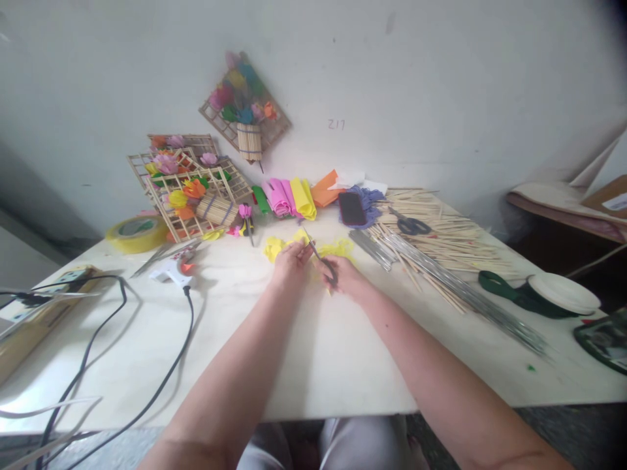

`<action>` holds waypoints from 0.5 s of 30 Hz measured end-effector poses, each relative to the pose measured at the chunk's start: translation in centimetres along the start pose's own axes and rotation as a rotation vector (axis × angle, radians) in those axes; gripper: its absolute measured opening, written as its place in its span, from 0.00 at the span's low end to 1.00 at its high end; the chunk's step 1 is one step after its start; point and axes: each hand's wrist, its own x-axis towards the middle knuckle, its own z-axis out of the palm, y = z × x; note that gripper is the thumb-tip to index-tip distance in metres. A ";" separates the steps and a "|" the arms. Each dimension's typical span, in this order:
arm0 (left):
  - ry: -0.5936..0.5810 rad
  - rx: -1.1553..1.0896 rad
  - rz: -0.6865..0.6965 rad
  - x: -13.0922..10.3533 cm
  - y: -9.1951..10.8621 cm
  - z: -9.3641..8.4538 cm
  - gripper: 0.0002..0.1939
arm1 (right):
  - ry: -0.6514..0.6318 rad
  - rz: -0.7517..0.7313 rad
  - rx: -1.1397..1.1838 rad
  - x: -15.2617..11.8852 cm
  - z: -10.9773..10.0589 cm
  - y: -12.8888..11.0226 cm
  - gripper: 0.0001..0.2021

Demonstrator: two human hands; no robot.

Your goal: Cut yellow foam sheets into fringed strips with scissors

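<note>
In the head view, my right hand (344,277) is closed round the dark handles of a pair of scissors (313,249), whose blades point up and to the left. Beside it, my left hand (292,260) pinches a piece of yellow crepe paper (300,236). The scissors' blades lie close against my left fingers and the paper; whether they cut into it I cannot tell. More yellow paper (339,247) lies on the table behind my right hand, and some shows left of my left fingers.
A glue gun (171,273) with its cord and a roll of yellow tape (134,233) lie left. Behind are crepe paper rolls (304,198) and flower-decorated stick frames (191,189). Thin sticks (450,241), wires (470,300), a phone (352,209), other scissors (411,224) and green ribbon (509,294) lie right.
</note>
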 end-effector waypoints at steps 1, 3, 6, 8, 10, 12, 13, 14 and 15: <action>0.004 0.000 0.001 0.0 0.0 0.0 0.02 | 0.001 0.005 0.008 -0.1 0.0 -0.1 0.13; 0.009 0.001 0.004 0.0 0.0 0.0 0.03 | 0.000 0.007 0.016 -0.2 0.1 -0.2 0.13; 0.007 0.004 0.007 0.1 0.0 -0.1 0.03 | -0.006 -0.019 0.030 -0.2 0.2 -0.3 0.13; -0.001 0.005 0.009 0.1 0.0 -0.1 0.03 | -0.004 -0.042 0.036 -0.2 0.3 -0.3 0.12; -0.005 0.004 0.007 0.2 0.0 -0.1 0.02 | 0.002 -0.054 0.039 -0.2 0.3 -0.3 0.12; 0.002 0.001 0.005 0.2 0.0 -0.1 0.02 | 0.008 -0.061 0.059 -0.1 0.4 -0.2 0.12; 0.008 0.000 0.005 0.2 0.0 -0.1 0.02 | 0.010 -0.063 0.075 -0.1 0.4 -0.2 0.12; 0.013 -0.001 0.006 0.2 0.0 -0.1 0.02 | 0.011 -0.066 0.089 -0.1 0.5 -0.2 0.13; 0.018 -0.002 0.007 0.2 0.0 -0.1 0.02 | 0.009 -0.071 0.094 0.0 0.4 -0.1 0.13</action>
